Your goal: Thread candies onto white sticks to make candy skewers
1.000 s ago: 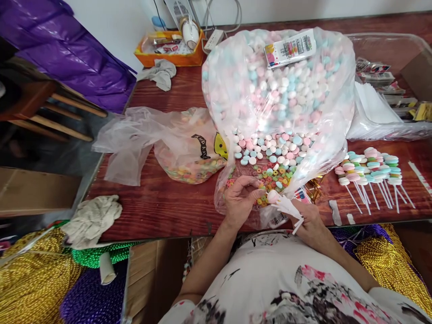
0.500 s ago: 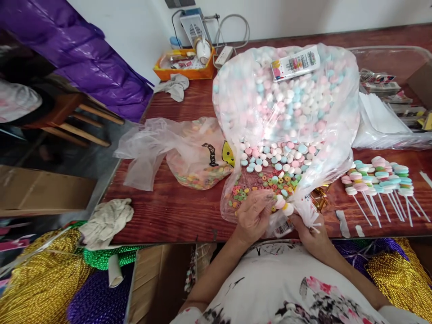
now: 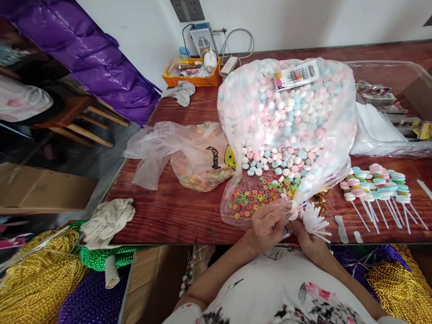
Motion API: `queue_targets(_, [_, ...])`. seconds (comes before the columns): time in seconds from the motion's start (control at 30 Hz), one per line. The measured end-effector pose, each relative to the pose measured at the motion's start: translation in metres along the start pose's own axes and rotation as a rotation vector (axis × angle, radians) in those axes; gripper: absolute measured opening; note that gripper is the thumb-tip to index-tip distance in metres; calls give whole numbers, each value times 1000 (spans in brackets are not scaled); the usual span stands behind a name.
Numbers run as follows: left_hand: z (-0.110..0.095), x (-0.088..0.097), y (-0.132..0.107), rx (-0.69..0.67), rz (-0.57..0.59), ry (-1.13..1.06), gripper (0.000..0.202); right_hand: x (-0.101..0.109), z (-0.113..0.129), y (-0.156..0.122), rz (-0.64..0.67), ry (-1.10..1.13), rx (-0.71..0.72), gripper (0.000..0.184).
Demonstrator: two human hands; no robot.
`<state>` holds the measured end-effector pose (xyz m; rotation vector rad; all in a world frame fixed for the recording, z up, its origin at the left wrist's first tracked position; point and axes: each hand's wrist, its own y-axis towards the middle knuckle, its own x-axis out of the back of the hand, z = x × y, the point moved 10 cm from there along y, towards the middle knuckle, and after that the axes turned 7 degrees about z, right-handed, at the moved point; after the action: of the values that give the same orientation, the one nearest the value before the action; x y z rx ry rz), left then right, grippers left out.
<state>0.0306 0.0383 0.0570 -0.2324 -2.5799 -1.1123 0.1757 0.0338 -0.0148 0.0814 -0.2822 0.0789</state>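
Note:
My left hand (image 3: 268, 222) is pinched on a small candy at the mouth of a big clear bag (image 3: 286, 121) of pink, blue and white candy discs. Small coloured candy rings (image 3: 259, 195) lie in the bag's near end. My right hand (image 3: 305, 234) is closed round a bundle of white plastic sticks (image 3: 315, 220), touching my left fingertips at the table's front edge. Several finished candy sticks (image 3: 376, 184) lie in a row to the right.
A smaller bag of coloured rings (image 3: 199, 159) lies left of the big one. An orange tray (image 3: 191, 74), a grey rag (image 3: 182, 92), a clear tub of packets (image 3: 394, 99) stand at the back. Bead strings (image 3: 37, 274) and a cloth (image 3: 106, 218) lie at lower left.
My head has tilted up a little, so the table sits lower in view. Both hands have shifted right, out of the bag's mouth, and the stick bundle now fans out to the right.

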Motion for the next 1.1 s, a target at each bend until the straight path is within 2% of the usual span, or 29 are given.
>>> queue_targets(0.07, [2,2,3,9,17,-42,53,3,1,4,-10,-17,38,27])
queue_targets(0.1, [10,7,6,43,27,-60,52,6,1,6,-19,-34,53,25])
queue_targets(0.17, [39,23,12,159,53,-41,44,17,1,9,-41,-78,68,24])
queue_targets(0.23, [76,47,23,255,84,116,39,29,1,12,-63,-112,81,24])
queue_targets(0.3, [112,56,36,296,249,357,41,37,3,13,-80,-128,97,24])
queue_targets(0.37, [151,50,42,380,523,537,45,37,4,13,-71,-132,105,23])
queue_targets(0.43, [176,42,43,414,726,628,44,29,4,12,-31,-124,109,20])
queue_targets(0.47, [181,37,44,407,785,648,42,25,4,12,-12,-119,106,20])
queue_targets(0.53, [182,30,46,364,823,658,36,19,3,11,21,-113,97,22])
queue_targets(0.67, [172,27,42,310,792,617,22,17,3,12,58,-126,85,21])
queue_targets(0.8, [167,29,34,310,765,517,22,23,3,15,31,-130,93,16])
queue_targets(0.9, [167,28,34,275,726,460,18,18,1,15,48,-137,123,16])
queue_targets(1.03, [168,18,36,206,729,415,15,10,-3,13,106,-149,131,16])
queue_targets(1.1, [169,14,37,199,738,423,20,12,-5,13,98,-160,123,16])
